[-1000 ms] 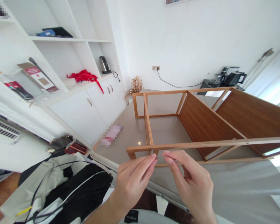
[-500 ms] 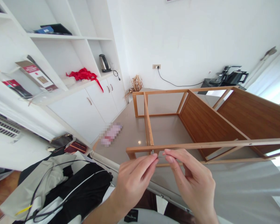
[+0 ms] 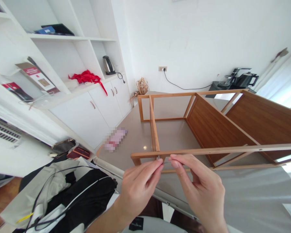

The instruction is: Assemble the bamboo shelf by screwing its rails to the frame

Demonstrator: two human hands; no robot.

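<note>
A wooden shelf frame (image 3: 203, 149) lies on its side on a grey table, its near rail level with my fingertips. My left hand (image 3: 140, 181) is closed in a pinch just under this rail, close to its left end. A small metal piece (image 3: 158, 157) shows above the left fingertips, against the rail. Between the two hands runs a thin metal rod that looks like a hex key (image 3: 167, 161). My right hand (image 3: 200, 184) pinches its other end between thumb and forefinger. The ends of the key are hidden by my fingers.
Clothes with cables (image 3: 87, 191) are heaped at the lower left. White shelves and cupboards (image 3: 87, 110) line the left wall, with a steel kettle (image 3: 108, 65) on one shelf. A black kettle (image 3: 246, 79) stands at the back right. A blurred pink item (image 3: 115, 139) lies on the table.
Both hands keep their pinch at the rail. My right fingertips have shifted very slightly to the left; the frame has not moved.
</note>
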